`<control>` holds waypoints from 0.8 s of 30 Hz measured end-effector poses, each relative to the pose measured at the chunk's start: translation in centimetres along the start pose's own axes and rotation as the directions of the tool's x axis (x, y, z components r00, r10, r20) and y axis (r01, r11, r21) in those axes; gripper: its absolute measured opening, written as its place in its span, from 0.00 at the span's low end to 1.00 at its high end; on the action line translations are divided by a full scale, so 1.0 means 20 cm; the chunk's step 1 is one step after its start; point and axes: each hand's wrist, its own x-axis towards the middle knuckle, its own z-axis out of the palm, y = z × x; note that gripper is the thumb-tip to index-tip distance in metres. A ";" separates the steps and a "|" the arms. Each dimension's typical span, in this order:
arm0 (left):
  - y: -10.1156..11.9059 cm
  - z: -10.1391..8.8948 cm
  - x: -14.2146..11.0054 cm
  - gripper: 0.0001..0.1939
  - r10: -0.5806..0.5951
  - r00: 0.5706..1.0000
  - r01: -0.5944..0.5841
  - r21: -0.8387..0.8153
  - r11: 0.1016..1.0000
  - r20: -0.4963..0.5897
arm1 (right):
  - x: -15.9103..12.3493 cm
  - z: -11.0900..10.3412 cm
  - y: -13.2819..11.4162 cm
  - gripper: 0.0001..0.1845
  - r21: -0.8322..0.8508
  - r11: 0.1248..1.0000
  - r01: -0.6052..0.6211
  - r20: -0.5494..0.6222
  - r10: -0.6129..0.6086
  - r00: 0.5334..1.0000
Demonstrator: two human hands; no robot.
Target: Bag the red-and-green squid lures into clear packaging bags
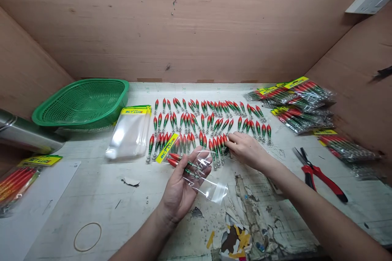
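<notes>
With the lure rows (202,121) taken as the clock's centre, we found the left hand (181,191) at seven o'clock, clamped on a clear bag (219,191) and two lures (173,162). The right hand (248,151), at four, had its fingers drawn together at a row; we could not tell whether they gripped a lure. On the bench (147,224), spare bags (130,138) lay at nine, filled packs (303,93) at three.
</notes>
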 end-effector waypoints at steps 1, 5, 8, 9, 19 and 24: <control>0.00 0.00 0.00 0.18 -0.004 1.000 0.004 0.000 1.000 0.004 | 0.00 0.01 0.00 0.11 0.016 1.000 0.002 0.002 -0.002 1.000; 0.00 0.00 0.00 0.18 -0.013 1.000 0.013 -0.007 1.000 0.022 | -0.03 -0.04 -0.01 0.10 0.091 0.992 -0.088 -0.079 0.095 0.992; 0.00 0.00 0.01 0.18 -0.007 1.000 0.007 -0.012 1.000 0.022 | -0.10 -0.16 -0.09 0.05 0.194 0.952 -0.235 -0.202 0.273 0.940; 0.00 0.00 0.02 0.18 -0.004 1.000 0.004 -0.014 1.000 0.022 | -0.14 -0.21 -0.14 0.04 0.272 0.917 -0.292 -0.234 0.358 0.904; -0.02 0.01 0.01 0.19 -0.004 1.000 0.003 0.031 1.000 0.007 | -0.13 -0.33 -0.59 0.09 0.621 0.748 -0.235 -0.257 0.477 0.840; 0.01 0.01 0.01 0.21 0.024 1.000 -0.024 0.012 1.000 0.006 | -0.05 -0.34 -0.60 0.09 0.537 0.809 -0.238 -0.331 0.462 0.823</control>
